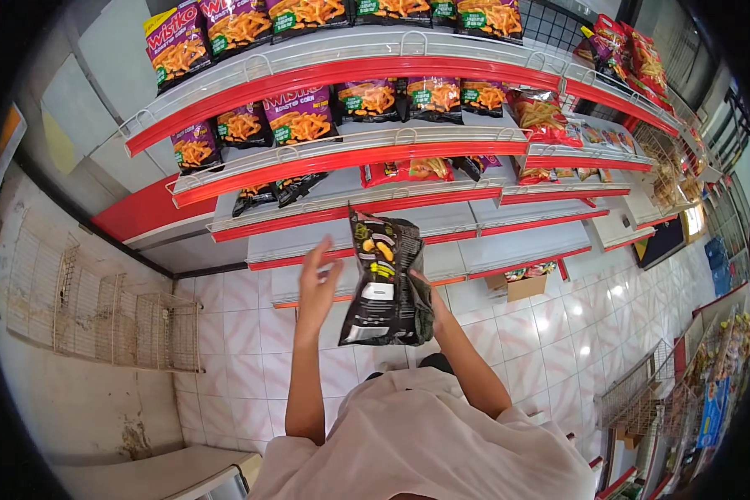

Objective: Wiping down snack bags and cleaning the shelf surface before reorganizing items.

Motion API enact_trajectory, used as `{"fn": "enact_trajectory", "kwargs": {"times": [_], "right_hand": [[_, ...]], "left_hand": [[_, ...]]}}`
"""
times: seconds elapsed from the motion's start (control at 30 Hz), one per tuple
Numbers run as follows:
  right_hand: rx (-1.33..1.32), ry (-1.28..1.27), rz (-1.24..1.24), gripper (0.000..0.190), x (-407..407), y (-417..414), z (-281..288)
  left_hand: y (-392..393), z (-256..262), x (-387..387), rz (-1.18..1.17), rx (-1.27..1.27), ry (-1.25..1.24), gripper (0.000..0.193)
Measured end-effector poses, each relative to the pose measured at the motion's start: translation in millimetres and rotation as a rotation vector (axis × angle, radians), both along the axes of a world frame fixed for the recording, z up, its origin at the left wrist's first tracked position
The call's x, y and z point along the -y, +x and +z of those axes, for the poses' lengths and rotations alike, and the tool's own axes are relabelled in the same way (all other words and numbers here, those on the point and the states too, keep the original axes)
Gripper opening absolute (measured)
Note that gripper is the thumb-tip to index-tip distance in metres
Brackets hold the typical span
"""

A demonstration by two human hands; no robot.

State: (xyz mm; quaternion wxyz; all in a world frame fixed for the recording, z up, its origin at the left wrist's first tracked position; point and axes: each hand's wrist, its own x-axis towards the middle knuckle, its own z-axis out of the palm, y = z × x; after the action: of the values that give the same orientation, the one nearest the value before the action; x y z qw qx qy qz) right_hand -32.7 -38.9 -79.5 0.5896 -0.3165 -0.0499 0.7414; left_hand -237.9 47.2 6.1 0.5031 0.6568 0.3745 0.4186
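A black snack bag [384,281] is upright in front of me, its back with printed panels turned towards the camera. My right hand [436,306] grips it by its right side, the fingers partly hidden by the bag. To the left of the bag, my left hand [319,284] is raised with fingers apart and holds nothing. Beyond both hands stands a shelf rack with red front strips [344,212]. Purple-and-black Twistko roasted corn bags [297,115] stand in rows on its upper shelves. Lower down, a red snack bag [406,172] lies flat beside other bags.
Wire fences [406,134] edge the shelves. An open cardboard box [525,286] with packets sits under the rack at right. Wire baskets [162,331] lean by the left wall. A white cabinet [156,472] is at lower left; more racks with goods [719,381] stand at right.
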Motion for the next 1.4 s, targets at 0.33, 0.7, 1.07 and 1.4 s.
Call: {"fn": "enact_trajectory", "kwargs": {"times": [0.33, 0.7, 1.07, 1.4], "right_hand": [[0.387, 0.192, -0.221, 0.046, -14, -44, 78], [1.498, 0.662, -0.296, 0.041, 16, -75, 106], [1.877, 0.895, -0.241, 0.070, 0, -68, 139], [2.031, 1.034, -0.138, 0.071, -8, -70, 175]], "left_hand": [[39, 40, 45, 0.210, -0.477, 0.483, 0.054], [32, -4, 21, -0.007, 0.619, -0.001, 0.072], [23, -46, 28, -0.258, 1.065, -0.463, 0.077], [15, -48, 21, -0.258, 1.081, -0.514, 0.074]]}}
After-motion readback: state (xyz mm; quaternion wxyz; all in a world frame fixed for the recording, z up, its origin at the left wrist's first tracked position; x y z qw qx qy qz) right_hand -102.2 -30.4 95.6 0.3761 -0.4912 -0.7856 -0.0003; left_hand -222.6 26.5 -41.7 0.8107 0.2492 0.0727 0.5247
